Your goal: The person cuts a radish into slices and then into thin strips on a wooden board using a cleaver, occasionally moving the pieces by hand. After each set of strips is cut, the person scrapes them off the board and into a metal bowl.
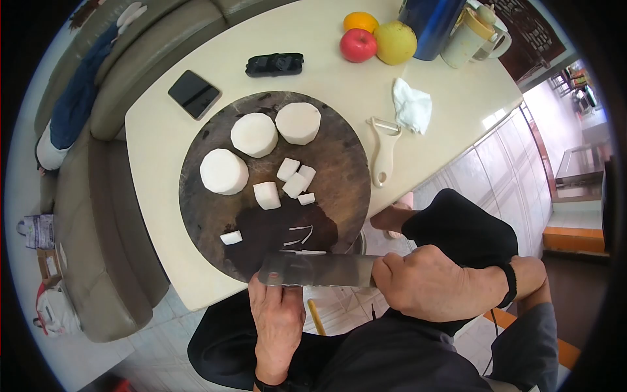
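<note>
By the round dark wooden board, the right hand clamps a broad steel cleaver; a slip could slice the left hand, spread flat against its blade.

Cream table, olive sofa on L, pale tile floor

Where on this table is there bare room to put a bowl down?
Bare table lies between the black case and the apple, and right of the peeler below the tissue. The cutting board is free on its right side. Its left is crowded with radish rounds; the cleaver blocks the near edge.
</note>
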